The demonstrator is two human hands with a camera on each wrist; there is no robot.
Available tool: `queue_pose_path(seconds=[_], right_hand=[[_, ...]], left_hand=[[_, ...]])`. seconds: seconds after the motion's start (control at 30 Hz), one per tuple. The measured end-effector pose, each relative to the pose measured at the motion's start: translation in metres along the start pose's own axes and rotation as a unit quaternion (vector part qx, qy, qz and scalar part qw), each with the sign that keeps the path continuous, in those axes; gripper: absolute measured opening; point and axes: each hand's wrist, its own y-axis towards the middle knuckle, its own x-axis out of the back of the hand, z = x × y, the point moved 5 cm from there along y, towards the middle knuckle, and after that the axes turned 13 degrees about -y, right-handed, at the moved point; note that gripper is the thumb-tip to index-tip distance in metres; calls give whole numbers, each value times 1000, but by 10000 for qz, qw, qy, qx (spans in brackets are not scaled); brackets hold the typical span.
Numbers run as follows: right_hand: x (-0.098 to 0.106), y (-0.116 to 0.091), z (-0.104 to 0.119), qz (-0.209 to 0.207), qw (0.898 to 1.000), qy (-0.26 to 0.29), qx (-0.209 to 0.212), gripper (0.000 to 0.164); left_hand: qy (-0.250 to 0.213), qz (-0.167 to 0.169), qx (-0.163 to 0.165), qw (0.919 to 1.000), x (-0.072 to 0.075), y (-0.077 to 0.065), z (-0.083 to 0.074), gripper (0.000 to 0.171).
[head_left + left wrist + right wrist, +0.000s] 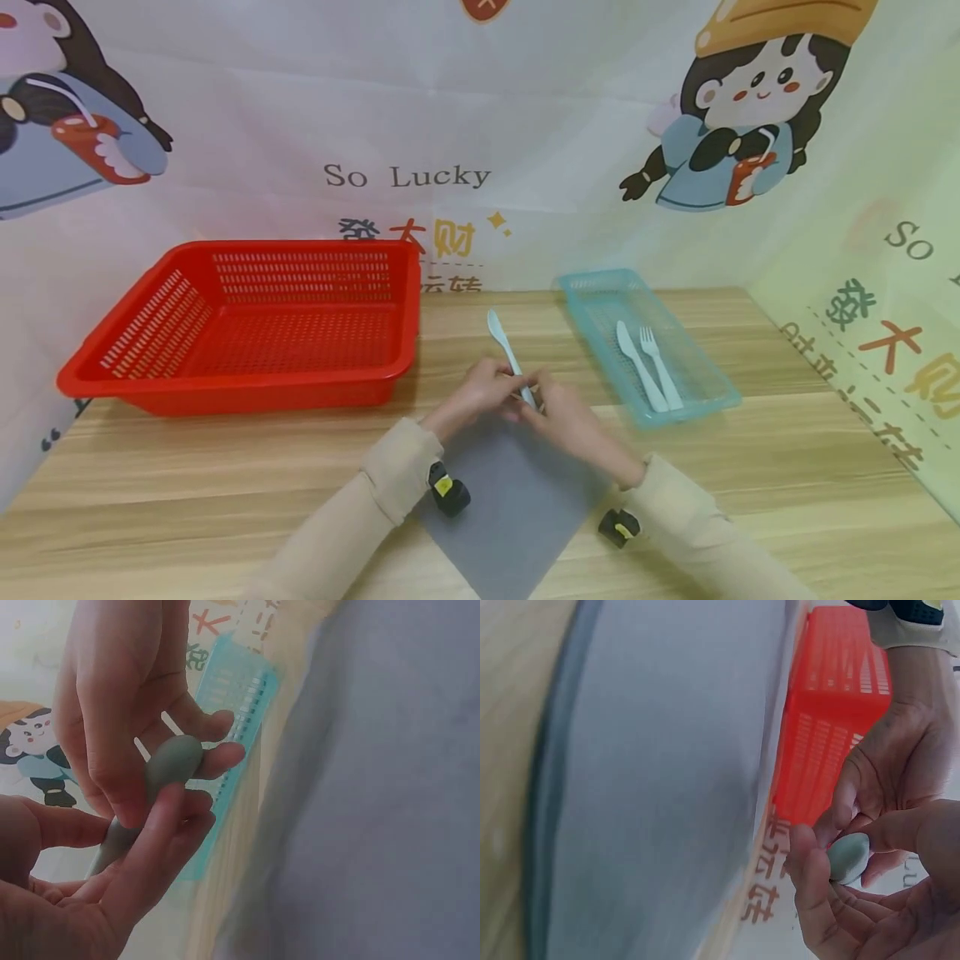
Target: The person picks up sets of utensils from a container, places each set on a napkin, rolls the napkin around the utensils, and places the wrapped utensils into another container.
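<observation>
A pale blue plastic spoon (501, 335) is held between both hands, its bowl pointing away toward the back wall. My left hand (480, 392) pinches its handle from the left. From the right, my right hand (566, 417) pinches the handle near its rounded end (176, 757). In the right wrist view the spoon's handle end (849, 857) shows between thumb and fingers. Beneath the hands, a grey cloth (517, 508) lies on the table with one corner toward me.
A large red basket (262, 387) stands at the left. On the right is a translucent blue basket (600, 346) with a pale blue knife (639, 362) and fork (662, 367) inside. A printed white curtain (525, 217) hangs behind the wooden table (225, 500).
</observation>
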Motion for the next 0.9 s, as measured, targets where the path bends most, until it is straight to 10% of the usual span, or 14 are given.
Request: queue_pose_path(seconds=[0.4, 0.63, 0.9], right_hand=[[-6, 5, 18, 257, 9950, 961, 92, 29], [7, 9, 29, -401, 9973, 475, 392, 20], [0, 12, 30, -204, 9958, 746, 498, 18]], left_hand=[[-57, 159, -396, 9991, 24, -13, -9, 19], [205, 171, -711, 9971, 32, -22, -20, 21], [206, 331, -587, 9975, 38, -24, -14, 20]])
